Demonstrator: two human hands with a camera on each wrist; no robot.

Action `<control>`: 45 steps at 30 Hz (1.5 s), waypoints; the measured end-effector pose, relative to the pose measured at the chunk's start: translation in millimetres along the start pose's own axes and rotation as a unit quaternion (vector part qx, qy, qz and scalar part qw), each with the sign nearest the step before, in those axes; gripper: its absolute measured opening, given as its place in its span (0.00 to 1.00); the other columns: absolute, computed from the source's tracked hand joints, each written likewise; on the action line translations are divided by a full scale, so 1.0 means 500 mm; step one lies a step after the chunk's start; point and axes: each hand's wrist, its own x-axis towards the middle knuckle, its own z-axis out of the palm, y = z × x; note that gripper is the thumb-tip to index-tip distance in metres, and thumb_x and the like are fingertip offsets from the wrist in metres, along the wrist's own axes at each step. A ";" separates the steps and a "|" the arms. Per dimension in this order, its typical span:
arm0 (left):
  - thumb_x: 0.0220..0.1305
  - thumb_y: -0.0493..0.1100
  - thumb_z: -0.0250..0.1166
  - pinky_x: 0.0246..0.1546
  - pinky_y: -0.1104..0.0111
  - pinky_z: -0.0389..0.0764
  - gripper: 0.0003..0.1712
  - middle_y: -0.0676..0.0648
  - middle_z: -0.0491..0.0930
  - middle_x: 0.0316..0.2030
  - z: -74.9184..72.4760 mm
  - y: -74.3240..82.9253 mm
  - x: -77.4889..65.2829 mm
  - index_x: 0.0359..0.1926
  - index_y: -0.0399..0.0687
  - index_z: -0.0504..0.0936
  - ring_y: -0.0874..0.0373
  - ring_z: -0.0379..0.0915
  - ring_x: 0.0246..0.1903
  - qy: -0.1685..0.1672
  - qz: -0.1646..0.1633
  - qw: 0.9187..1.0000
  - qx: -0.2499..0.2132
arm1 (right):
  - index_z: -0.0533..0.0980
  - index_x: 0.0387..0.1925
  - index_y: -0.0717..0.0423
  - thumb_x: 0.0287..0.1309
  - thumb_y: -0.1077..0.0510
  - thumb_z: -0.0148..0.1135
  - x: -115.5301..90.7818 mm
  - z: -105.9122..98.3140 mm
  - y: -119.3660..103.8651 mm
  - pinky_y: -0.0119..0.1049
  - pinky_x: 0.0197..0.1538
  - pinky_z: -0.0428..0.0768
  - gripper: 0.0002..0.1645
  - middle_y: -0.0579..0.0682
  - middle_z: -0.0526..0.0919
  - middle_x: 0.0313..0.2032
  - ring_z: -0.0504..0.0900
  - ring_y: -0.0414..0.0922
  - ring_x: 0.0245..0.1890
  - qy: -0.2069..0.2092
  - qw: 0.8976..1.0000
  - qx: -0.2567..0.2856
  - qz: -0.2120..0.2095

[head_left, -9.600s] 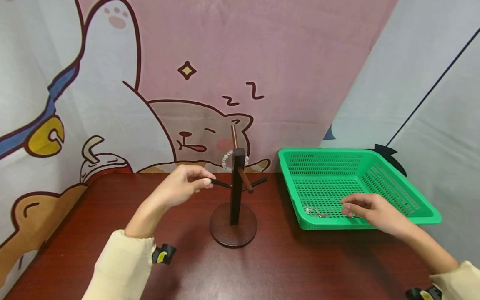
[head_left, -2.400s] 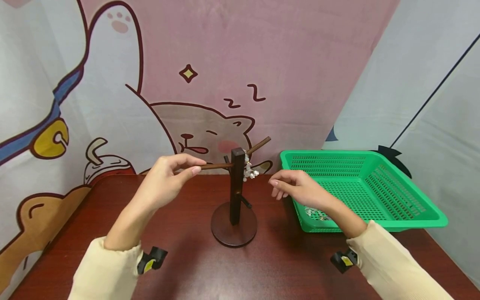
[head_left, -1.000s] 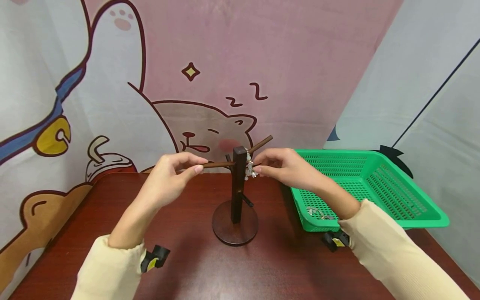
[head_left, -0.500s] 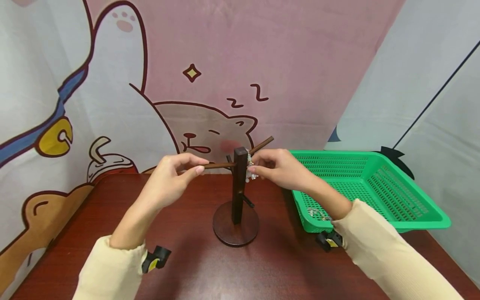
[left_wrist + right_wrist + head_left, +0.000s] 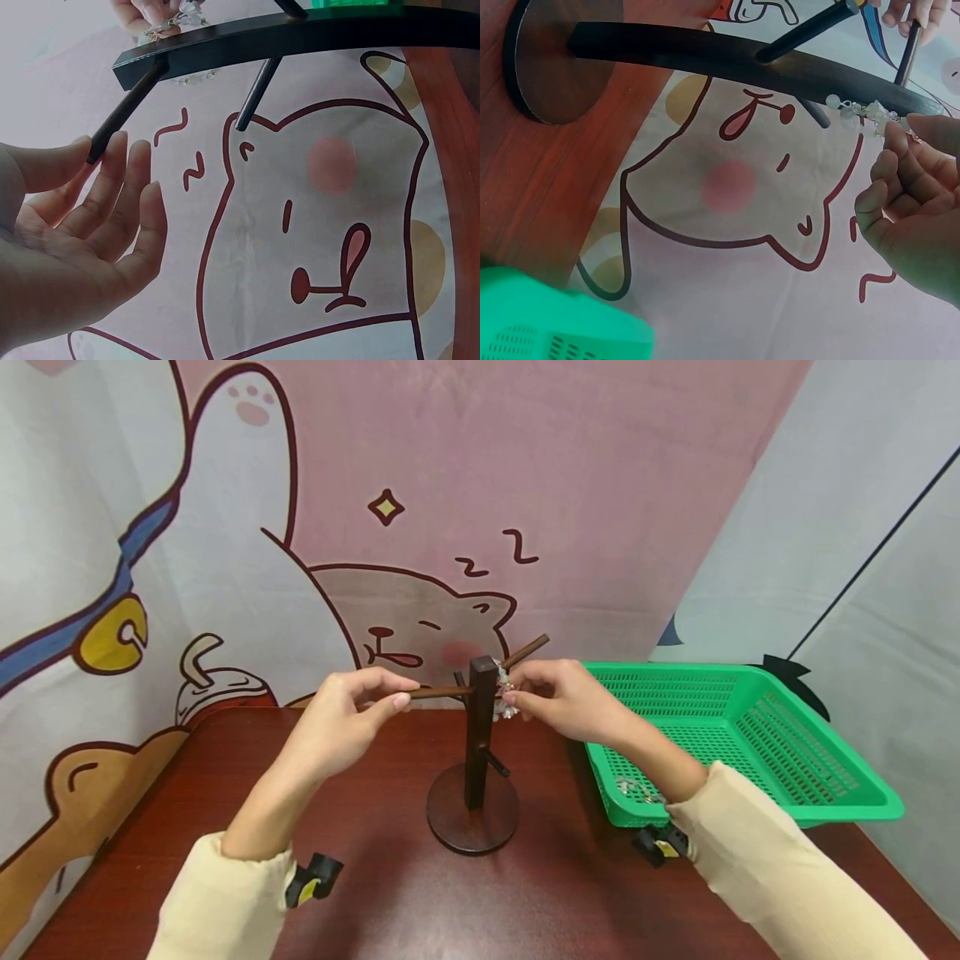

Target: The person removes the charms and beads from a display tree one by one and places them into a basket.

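Note:
A dark wooden stand (image 5: 478, 743) with pegs on its post stands upright on a round base (image 5: 472, 827). My left hand (image 5: 341, 718) pinches the end of its upper left peg (image 5: 442, 692) between thumb and fingertips. On the other side of the post, a clear and white beaded bracelet (image 5: 506, 710) hangs near the top. My right hand (image 5: 570, 697) pinches this bracelet, with thumb and index finger close beside the post. The right wrist view shows the bracelet's beads (image 5: 870, 111) along the post; the right fingers hide part of them.
A green plastic basket (image 5: 843, 812) sits to the right on the reddish-brown table (image 5: 360, 893). Several small beaded pieces (image 5: 636, 790) lie in its near left corner, beneath my right forearm. A cartoon-print cloth (image 5: 600, 527) hangs behind the table.
The stand has been turned, and my left hand has gone from a lower peg to an upper one. My right hand has left the basket, reached the bracelet and pinched it.

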 end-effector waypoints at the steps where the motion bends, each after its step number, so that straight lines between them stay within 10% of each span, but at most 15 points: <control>1: 0.60 0.34 0.60 0.30 0.64 0.69 0.09 0.44 0.81 0.37 0.000 0.000 0.000 0.41 0.41 0.82 0.55 0.75 0.34 0.000 0.001 1.000 -0.001 | 0.78 0.30 0.57 0.57 0.62 0.59 -0.001 -0.002 -0.001 0.33 0.24 0.67 0.03 0.46 0.75 0.19 0.70 0.41 0.19 0.002 1.000 -0.001 0.001; 45: 0.60 0.34 0.60 0.34 0.63 0.71 0.09 0.44 0.82 0.37 0.001 0.000 -0.001 0.41 0.40 0.82 0.54 0.77 0.37 0.000 0.002 1.000 -0.003 | 0.77 0.32 0.59 0.59 0.60 0.58 -0.050 -0.095 0.026 0.34 0.27 0.73 0.06 0.48 0.78 0.20 0.77 0.42 0.24 0.053 0.996 -0.037 0.063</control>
